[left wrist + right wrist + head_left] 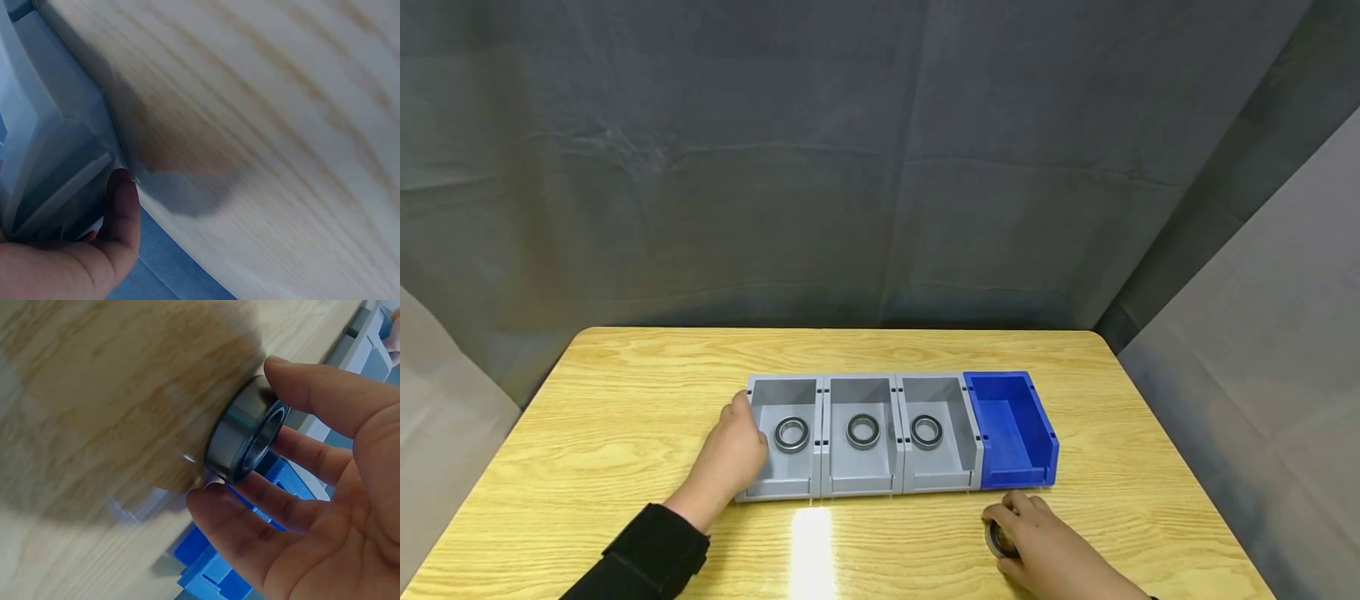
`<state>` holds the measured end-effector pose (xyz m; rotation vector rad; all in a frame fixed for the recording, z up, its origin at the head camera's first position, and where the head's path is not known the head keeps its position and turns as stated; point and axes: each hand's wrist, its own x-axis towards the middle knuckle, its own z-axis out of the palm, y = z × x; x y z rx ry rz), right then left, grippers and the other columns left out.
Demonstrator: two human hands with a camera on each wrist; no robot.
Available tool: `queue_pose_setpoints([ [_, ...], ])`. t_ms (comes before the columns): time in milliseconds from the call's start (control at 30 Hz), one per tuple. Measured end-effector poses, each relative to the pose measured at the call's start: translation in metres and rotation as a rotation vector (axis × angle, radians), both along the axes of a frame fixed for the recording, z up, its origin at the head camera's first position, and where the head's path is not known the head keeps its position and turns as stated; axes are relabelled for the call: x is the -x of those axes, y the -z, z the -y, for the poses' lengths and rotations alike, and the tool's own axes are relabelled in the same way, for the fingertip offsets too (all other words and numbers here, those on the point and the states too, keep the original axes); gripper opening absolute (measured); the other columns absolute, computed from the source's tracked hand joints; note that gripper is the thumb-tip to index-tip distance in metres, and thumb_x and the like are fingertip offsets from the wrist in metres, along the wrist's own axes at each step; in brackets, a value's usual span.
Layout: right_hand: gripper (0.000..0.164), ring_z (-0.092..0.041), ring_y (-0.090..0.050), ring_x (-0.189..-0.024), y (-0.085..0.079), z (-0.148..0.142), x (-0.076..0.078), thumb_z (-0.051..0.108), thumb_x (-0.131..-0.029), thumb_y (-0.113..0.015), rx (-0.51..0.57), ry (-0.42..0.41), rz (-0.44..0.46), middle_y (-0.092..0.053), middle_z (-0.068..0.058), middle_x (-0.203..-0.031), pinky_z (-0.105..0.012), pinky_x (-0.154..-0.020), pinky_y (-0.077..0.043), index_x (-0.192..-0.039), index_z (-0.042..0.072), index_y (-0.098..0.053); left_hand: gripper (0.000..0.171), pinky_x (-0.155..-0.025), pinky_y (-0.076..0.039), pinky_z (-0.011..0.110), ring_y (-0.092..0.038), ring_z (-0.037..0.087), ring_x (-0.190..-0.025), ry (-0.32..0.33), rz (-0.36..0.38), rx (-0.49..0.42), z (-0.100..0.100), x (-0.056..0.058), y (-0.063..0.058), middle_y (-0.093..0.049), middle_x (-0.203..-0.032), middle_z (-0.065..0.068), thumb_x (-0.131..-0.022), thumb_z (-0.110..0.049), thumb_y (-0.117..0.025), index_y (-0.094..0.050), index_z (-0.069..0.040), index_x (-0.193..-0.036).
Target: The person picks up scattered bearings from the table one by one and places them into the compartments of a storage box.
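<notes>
In the head view my left hand [733, 446] grips the outer left wall of the leftmost grey bin [784, 488]. My left thumb presses on the side of that bin in the left wrist view; the other fingers are mostly hidden. My right hand [1048, 542] pinches a ball bearing [234, 434] between thumb and fingertips. It holds the bearing tilted on edge, close over the table, just in front of the blue bin [1011, 429]. Each of the grey bins holds one bearing lying flat: a left one [792, 434], a middle one [862, 431] and a right one [927, 432].
The bins stand side by side in one row on a wooden table [647, 400], blue at the right end. No bearing shows inside the blue bin. Grey cloth [850, 208] hangs behind the table's far edge, with paler cloth at both sides.
</notes>
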<state>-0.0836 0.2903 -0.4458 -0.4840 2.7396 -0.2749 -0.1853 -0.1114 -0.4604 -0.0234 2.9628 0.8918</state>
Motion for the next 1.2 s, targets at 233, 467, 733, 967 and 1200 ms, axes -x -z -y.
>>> queue_pose_setpoints([
  [233,0.042,-0.014,-0.046,-0.088,0.006,-0.002,-0.002,0.024,-0.082,-0.082,-0.007,-0.043,-0.069,-0.049,0.006,-0.100,-0.035,-0.072,-0.049,-0.119,0.016,-0.065,0.060,-0.089,-0.050,0.057,-0.058,0.049,-0.108,-0.004,0.004,-0.003,0.000,0.000,-0.001,-0.047,-0.123,0.040,-0.094,-0.002,-0.044,-0.019,0.017,-0.145],
  [467,0.037,-0.011,-0.044,-0.084,0.008,-0.001,-0.003,0.022,-0.084,-0.081,0.007,-0.047,-0.080,-0.048,0.008,-0.097,-0.032,-0.068,-0.047,-0.118,0.017,-0.066,0.061,-0.091,-0.050,0.057,-0.058,0.049,-0.109,-0.003,0.010,-0.005,0.001,0.000,-0.001,-0.046,-0.124,0.040,-0.093,-0.002,-0.044,-0.018,0.017,-0.145],
  [733,0.035,-0.011,-0.047,-0.088,-0.008,-0.004,-0.003,0.021,-0.085,-0.079,0.022,-0.045,-0.070,-0.048,0.008,-0.098,-0.034,-0.072,-0.050,-0.117,0.018,-0.065,0.061,-0.091,-0.050,0.057,-0.059,0.049,-0.107,-0.001,0.003,-0.009,-0.001,0.000,-0.002,-0.048,-0.122,0.039,-0.093,-0.002,-0.045,-0.020,0.017,-0.145],
  [967,0.043,-0.012,-0.052,-0.089,-0.030,-0.009,0.010,0.018,-0.082,-0.083,-0.021,-0.054,-0.176,-0.053,0.003,-0.101,-0.034,-0.071,-0.051,-0.120,0.011,-0.066,0.061,-0.092,-0.050,0.057,-0.058,0.050,-0.109,-0.010,0.004,-0.004,0.000,0.000,-0.001,-0.047,-0.123,0.040,-0.093,-0.002,-0.045,-0.020,0.017,-0.145],
  [1200,0.040,-0.010,-0.046,-0.077,-0.042,-0.018,0.034,0.013,-0.079,-0.085,-0.027,-0.084,-0.273,-0.053,0.000,-0.093,-0.029,-0.063,-0.046,-0.115,0.010,-0.067,0.061,-0.093,-0.049,0.057,-0.058,0.050,-0.110,-0.004,0.002,-0.010,0.000,0.000,0.000,-0.047,-0.124,0.040,-0.093,-0.002,-0.045,-0.019,0.017,-0.145],
])
